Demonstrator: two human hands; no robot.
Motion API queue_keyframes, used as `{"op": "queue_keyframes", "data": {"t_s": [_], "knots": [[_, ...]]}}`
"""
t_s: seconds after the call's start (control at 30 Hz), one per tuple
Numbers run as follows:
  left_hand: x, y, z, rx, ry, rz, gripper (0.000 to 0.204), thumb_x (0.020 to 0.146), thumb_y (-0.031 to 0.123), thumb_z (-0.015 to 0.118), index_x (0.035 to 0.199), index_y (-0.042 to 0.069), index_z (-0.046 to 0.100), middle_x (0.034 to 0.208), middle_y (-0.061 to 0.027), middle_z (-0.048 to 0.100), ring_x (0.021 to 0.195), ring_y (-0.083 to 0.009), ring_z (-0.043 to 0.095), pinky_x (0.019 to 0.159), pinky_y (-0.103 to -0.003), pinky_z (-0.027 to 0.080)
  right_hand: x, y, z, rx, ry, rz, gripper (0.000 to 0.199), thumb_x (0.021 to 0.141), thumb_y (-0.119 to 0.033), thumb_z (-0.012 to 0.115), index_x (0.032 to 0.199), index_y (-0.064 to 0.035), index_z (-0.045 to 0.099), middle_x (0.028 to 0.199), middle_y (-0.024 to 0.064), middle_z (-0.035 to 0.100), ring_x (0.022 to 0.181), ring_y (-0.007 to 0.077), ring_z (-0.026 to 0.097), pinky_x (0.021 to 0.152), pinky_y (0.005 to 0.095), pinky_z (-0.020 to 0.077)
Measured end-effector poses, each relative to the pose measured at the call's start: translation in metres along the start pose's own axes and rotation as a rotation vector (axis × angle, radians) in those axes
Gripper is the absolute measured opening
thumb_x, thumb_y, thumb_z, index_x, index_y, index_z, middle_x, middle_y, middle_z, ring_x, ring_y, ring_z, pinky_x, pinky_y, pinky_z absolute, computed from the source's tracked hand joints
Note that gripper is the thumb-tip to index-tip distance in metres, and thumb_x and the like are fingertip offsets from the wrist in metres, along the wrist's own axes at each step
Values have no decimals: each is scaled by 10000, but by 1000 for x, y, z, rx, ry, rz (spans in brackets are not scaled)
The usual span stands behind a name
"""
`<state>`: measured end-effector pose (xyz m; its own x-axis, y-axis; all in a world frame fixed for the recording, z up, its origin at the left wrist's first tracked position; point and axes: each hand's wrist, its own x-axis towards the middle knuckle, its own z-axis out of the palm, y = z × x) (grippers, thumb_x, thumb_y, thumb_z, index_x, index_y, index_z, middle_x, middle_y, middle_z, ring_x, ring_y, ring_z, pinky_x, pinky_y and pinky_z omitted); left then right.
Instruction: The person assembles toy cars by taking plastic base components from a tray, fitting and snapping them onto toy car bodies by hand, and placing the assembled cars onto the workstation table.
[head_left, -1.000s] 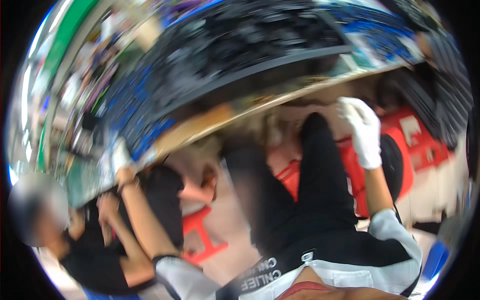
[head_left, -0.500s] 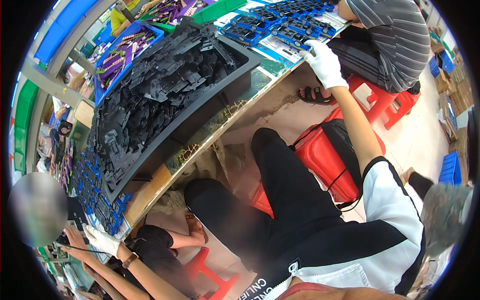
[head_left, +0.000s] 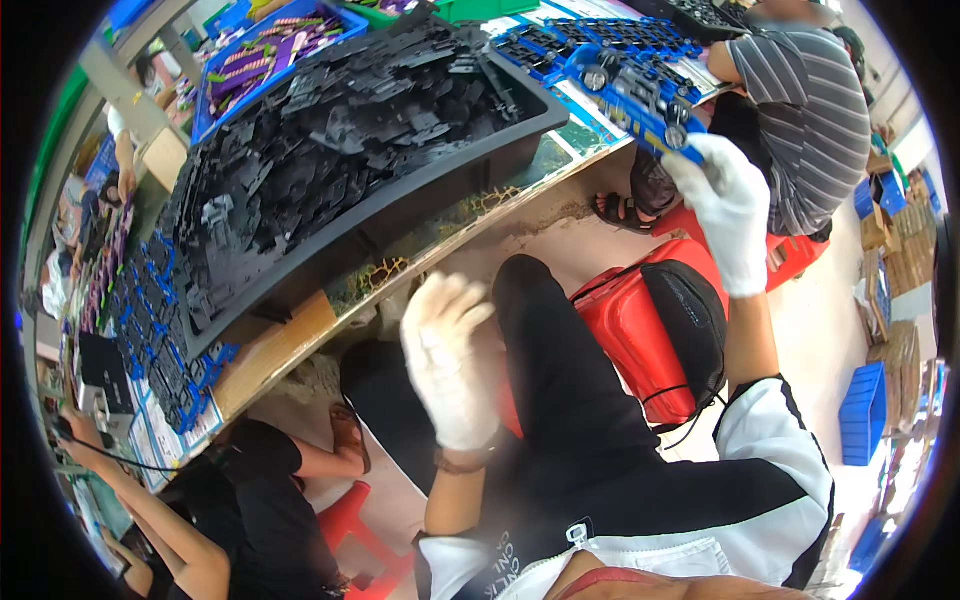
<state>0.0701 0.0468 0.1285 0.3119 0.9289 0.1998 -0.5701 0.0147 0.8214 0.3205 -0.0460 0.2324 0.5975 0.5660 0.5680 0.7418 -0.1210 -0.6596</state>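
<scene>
My right hand (head_left: 728,205), in a white glove, grips one end of a blue toy car chassis (head_left: 645,105) with black wheels. It holds the chassis tilted above the table's front edge at the far right. Behind it, rows of similar blue and black chassis (head_left: 540,48) lie on the table. Over my lap is my gloved left hand (head_left: 447,350), blurred, its fingers bent and apart with nothing visible in them. Beyond it stands a large black bin (head_left: 400,225) heaped with flat black plastic parts (head_left: 330,130).
More blue and black chassis (head_left: 165,330) lie at the table's left end. A blue crate (head_left: 350,22) of purple and striped parts stands behind the bin. Co-workers sit on both sides, one in a striped shirt (head_left: 815,110). A red stool with a black bag (head_left: 685,320) stands by my right knee.
My right hand has lifted a blue chassis from the rows at the right. My left hand has come from the table's left end to above my lap. The view has shifted.
</scene>
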Motion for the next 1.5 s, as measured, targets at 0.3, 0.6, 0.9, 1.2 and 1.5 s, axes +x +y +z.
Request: {"op": "queue_keyframes", "data": {"t_s": [0.3,0.6,0.9,1.2,1.5], "knots": [[6,1,30,-860,113,-233,1049,694,875,535,1474,185,418,1402,-172,510,1306,-417,456,1107,-570,352,-67,-46,55,216,-578,-272,293,770,-103,824,1020,-45,683,741,54,627,603,112,607,542,260,473],[-3,13,-3,-714,433,-80,969,777,867,432,1469,190,405,1335,-114,542,1258,-331,520,1081,-506,425,-87,-97,97,-6,-246,-860,518,560,-182,853,1060,-192,715,929,53,623,823,282,627,678,383,502],[-8,17,-19,-635,367,51,930,832,823,408,1486,164,377,1347,-91,527,1268,-275,500,1099,-450,401,-99,-108,144,102,-39,-979,484,537,-260,837,994,-199,689,1077,47,598,962,289,600,819,430,487],[-9,17,-24,-800,346,59,945,808,802,476,1493,163,358,1322,-72,537,1249,-258,510,1102,-431,394,-97,-120,155,110,-40,-1058,401,544,-217,828,908,-163,671,987,12,627,892,262,623,777,407,478],[1,16,-38,-769,424,54,892,802,807,505,1449,198,428,1315,-60,544,1221,-293,522,1086,-522,381,-100,-110,130,109,-191,-973,276,661,-205,850,869,-105,698,1004,56,603,1075,324,551,929,451,455]]}}
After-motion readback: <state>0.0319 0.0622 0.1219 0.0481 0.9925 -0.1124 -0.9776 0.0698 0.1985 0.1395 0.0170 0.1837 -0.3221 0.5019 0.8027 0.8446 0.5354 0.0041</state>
